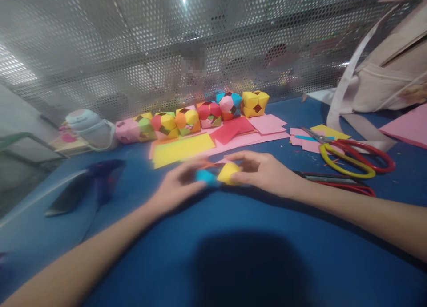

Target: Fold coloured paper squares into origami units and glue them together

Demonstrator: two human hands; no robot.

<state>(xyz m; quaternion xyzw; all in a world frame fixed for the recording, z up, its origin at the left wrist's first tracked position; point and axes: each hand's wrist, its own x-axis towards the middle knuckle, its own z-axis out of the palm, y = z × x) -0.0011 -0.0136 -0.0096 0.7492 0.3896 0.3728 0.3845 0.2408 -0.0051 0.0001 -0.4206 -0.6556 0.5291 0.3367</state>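
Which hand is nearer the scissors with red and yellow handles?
Right. The right hand, on the folded paper's yellow part, is left of the scissors; the left hand, by the blue part, is farther left.

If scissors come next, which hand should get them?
Probably the right hand: the scissors lie on its side. The left hand is farther away. Both hands appear busy holding folded paper.

I'm at a craft workspace — smooth blue tabletop (160,253), perforated grey metal panel (143,40) behind, red-and-yellow-handled metal scissors (337,143) and a row of folded multicoloured paper cubes (188,121).
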